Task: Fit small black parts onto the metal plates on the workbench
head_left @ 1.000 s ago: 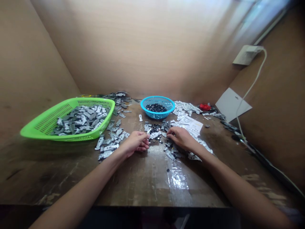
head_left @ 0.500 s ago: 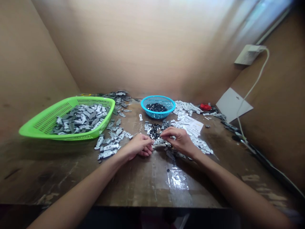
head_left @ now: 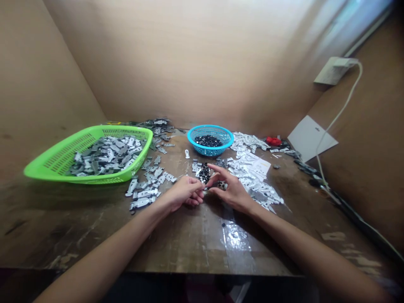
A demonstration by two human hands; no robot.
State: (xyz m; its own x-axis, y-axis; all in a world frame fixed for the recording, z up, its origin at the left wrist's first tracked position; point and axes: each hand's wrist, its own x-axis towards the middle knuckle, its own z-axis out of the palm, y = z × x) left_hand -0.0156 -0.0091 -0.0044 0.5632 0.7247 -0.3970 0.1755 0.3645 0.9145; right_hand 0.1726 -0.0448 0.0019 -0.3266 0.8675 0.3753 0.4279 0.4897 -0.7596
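A lime-green basket (head_left: 57,162) sits at the left of the wooden table (head_left: 176,235), tilted on its near edge and heaped with grey metal plates (head_left: 104,155); more such plates (head_left: 147,185) lie scattered just beside it; a further clutter (head_left: 158,125) sits against the back wall. A small blue basket (head_left: 210,140) holds black bits (too small to tell apart); to its right lie white strips (head_left: 249,143) over a sheet of paper (head_left: 260,166), and a red object (head_left: 273,141) near the corner. A white card (head_left: 311,139) leans on the right wall; above it a socket (head_left: 334,69) feeds a white cable (head_left: 336,115).
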